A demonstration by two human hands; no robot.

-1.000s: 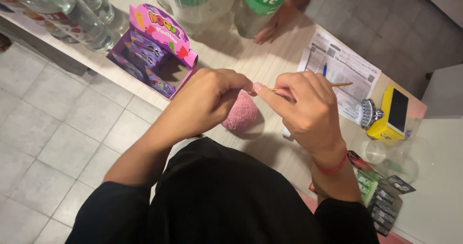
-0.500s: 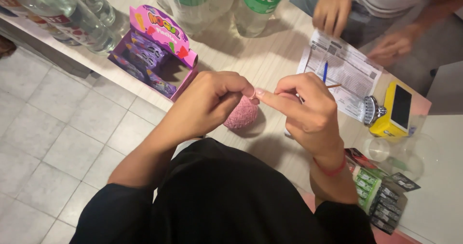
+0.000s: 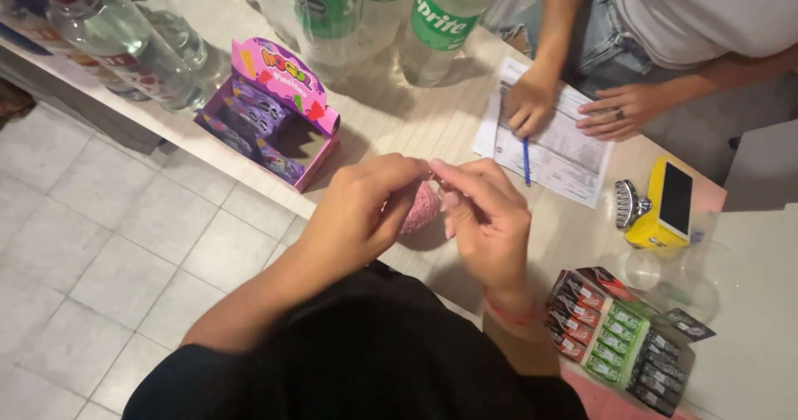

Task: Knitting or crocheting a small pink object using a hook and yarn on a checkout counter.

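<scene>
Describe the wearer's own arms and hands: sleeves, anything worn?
Both forearms are bare below short black sleeves of a black top. The left hand shows no ring, band or glove. The right hand is also ungloved, and a thin red string bracelet circles its wrist. No watch or markings can be seen on either arm.

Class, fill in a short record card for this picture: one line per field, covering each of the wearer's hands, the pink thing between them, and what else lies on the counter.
Left hand: fingertips pinched together, touching the right hand's
Right hand: fingertips pinched against the left's, red band on the wrist
Between the hands: pink yarn ball on the counter
Far left: pink and purple display box
Far side: another person's hands on a paper sheet with a blue pen
Right: yellow phone, packs of gum
</scene>
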